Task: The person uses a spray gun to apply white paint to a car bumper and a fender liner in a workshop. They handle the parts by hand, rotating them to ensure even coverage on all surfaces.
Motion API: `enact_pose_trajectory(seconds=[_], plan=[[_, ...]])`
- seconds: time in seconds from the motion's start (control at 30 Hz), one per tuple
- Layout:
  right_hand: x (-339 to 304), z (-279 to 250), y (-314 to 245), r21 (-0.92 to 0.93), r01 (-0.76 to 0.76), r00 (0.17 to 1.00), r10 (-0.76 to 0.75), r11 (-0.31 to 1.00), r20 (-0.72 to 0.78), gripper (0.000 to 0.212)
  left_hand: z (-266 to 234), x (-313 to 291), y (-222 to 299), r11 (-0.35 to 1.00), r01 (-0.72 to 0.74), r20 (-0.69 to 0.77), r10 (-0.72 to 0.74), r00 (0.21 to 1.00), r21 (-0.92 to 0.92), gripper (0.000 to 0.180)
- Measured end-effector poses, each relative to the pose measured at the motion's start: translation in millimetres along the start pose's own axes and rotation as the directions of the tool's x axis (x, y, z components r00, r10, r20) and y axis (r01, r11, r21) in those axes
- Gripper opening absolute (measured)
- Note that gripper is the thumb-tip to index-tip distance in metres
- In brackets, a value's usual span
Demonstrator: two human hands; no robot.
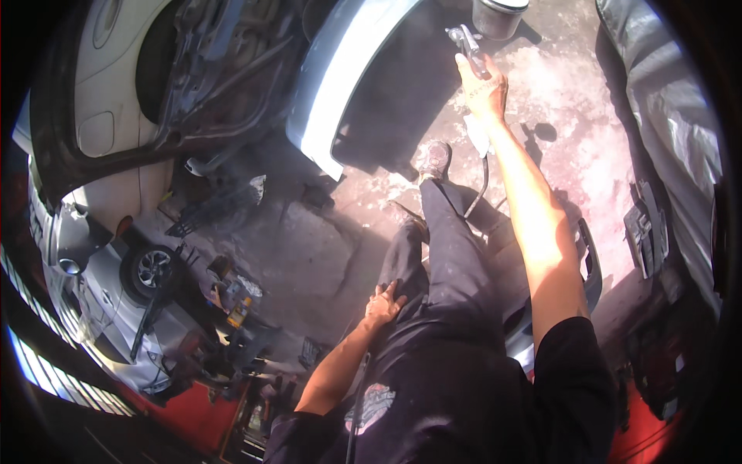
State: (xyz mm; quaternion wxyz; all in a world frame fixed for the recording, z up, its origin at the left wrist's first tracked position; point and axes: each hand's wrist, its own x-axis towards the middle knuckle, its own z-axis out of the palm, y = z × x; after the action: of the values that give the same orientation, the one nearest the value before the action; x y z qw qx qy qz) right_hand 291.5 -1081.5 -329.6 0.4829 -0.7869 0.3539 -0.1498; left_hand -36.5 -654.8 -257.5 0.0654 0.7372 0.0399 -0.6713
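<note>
My right hand (487,91) reaches forward at the upper right, fingers wrapped round the handle of a metal spray gun (468,48). A grey cup-like container (498,18) appears right beside the gun; I cannot tell whether it is joined to it. A dark hose (484,182) runs below my right forearm, near a small white piece (477,135). To the left of the gun stands a curved, glossy pale car body panel (328,81), partly cut off by the upper edge. My left hand (384,303) lies on my thigh, fingers spread, holding nothing.
A vehicle body part with dark framework (224,85) fills the upper left. Below it is a silver car (127,301), with tools and bottles (239,309) beside it. Silvery sheeting (672,100) hangs at the right, near a grey part (645,232). Sunlit concrete (572,147) lies between.
</note>
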Motion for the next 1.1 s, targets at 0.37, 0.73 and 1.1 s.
enact_pose_trajectory(seconds=[0.37,0.73,1.1], plan=[[-82.7,-17.0,2.5,0.081,-0.4,0.746,0.273,0.913,0.608,0.024,-4.6,11.0,-9.3,0.997,-0.027,0.007,0.027,1.0,0.067,0.08],[74.3,-58.9,7.9,-0.043,-0.102,0.995,0.1,0.994,-0.027,0.036,-7.8,8.2,-8.2,0.996,-0.047,0.007,0.047,0.999,0.07,0.083],[65.2,-62.2,-4.5,-0.028,-0.096,0.954,0.1,0.995,0.284,0.038,-11.5,19.2,-6.9,0.995,-0.038,0.005,0.038,0.999,0.09,0.084]])
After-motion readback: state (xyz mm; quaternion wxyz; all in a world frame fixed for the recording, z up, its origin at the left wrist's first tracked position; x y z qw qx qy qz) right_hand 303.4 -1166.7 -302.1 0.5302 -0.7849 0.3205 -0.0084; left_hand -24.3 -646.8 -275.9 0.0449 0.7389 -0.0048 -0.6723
